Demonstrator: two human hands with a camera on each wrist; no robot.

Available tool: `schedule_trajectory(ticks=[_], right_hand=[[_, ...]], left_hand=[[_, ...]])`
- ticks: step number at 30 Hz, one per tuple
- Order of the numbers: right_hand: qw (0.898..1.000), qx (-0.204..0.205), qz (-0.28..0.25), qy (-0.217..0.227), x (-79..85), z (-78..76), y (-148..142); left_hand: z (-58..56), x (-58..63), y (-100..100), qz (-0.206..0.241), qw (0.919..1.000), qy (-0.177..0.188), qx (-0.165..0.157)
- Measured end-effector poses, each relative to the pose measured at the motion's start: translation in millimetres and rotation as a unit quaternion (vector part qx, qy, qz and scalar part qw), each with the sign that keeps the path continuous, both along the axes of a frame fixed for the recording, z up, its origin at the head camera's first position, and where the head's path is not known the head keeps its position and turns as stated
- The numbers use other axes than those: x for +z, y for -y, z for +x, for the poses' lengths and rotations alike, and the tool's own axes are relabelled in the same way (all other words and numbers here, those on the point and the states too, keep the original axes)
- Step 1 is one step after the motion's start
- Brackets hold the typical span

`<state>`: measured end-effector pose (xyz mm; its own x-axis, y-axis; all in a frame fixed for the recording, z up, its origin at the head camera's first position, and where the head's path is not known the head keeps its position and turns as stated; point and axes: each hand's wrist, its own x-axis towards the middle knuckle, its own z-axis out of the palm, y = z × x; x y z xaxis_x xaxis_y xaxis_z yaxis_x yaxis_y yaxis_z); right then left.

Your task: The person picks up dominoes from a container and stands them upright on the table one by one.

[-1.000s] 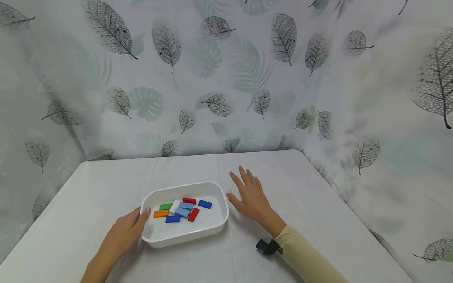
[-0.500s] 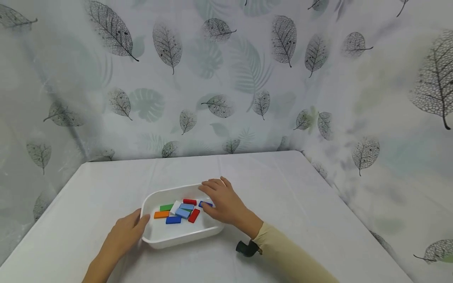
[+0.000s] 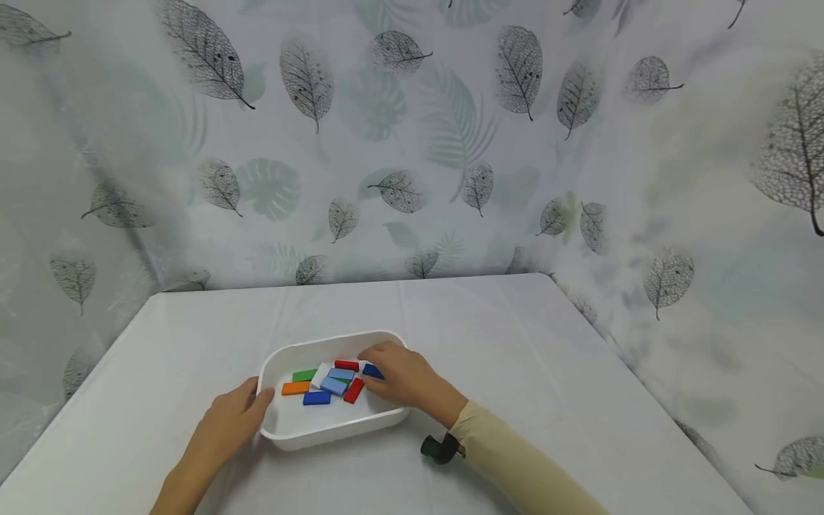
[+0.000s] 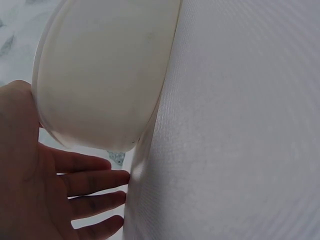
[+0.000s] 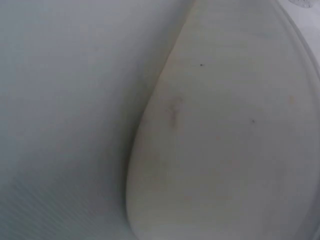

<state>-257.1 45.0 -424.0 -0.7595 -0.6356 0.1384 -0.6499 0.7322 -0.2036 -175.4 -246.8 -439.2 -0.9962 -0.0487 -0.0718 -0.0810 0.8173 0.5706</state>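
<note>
1. Dark blue block (image 3: 373, 371): in white tray (image 3: 344, 418), toward right end.
2. Right hand (image 3: 407, 375): fingers bent around block; unable to tell whether pinching.
3. Grip opposite edges squarely.
4. Steady tray with left hand (image 3: 225, 423), fingers spread.

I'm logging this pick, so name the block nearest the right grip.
The dark blue block at the right grip, rightmost of all in view; the other dark blue one lies farther left, beside the orange block.
</note>
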Motion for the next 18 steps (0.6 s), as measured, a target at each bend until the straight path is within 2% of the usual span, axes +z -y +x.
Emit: schedule_trajectory(ticks=[7,18], right_hand=[[0.994,-0.029,0.102,-0.009,-4.2,-7.9,12.1],[0.986,-0.029,0.149,-0.068,-7.2,-11.7,18.0]], left_hand=[[0.3,0.9,-0.5,-0.001,1.0000,0.005,0.001],[0.4,2.1,-2.2,-0.005,1.0000,0.007,0.003]])
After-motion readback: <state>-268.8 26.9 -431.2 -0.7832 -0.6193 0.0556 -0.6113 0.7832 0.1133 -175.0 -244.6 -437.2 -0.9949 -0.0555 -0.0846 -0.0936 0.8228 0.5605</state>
